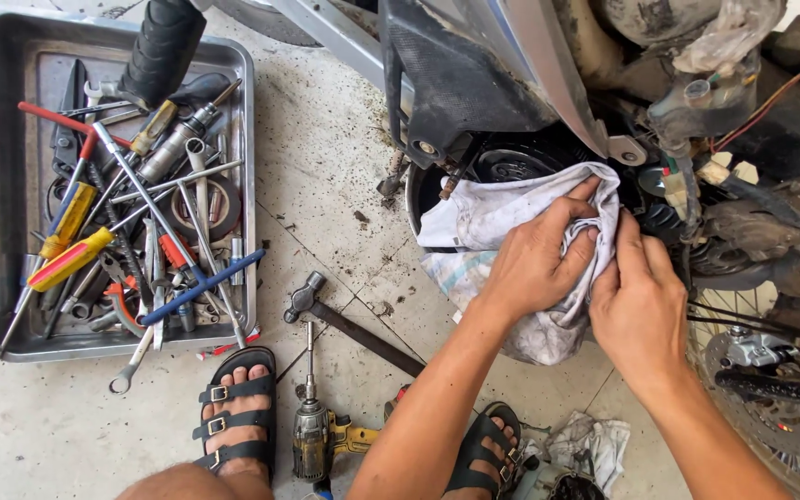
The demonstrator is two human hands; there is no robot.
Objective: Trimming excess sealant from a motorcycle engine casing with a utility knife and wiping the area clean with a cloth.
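My left hand [534, 264] grips a dirty white rag [511, 218] and presses it against the round open engine housing [511, 162] of a motorcycle. My right hand [639, 301] lies right beside it, fingers on the rag's right edge near the dark finned engine parts [664, 220]. The rag covers most of the housing's opening, and what lies beneath it is hidden. Both forearms reach up from the bottom of the head view.
A metal tray [2, 185] at left holds several screwdrivers, wrenches and a blue T-handle tool [201, 287]. A hammer [344, 324] and a yellow power driver [312, 431] lie on the concrete floor between my sandalled feet [238, 407]. Another rag [590, 444] and a spoked wheel [770, 398] sit at lower right.
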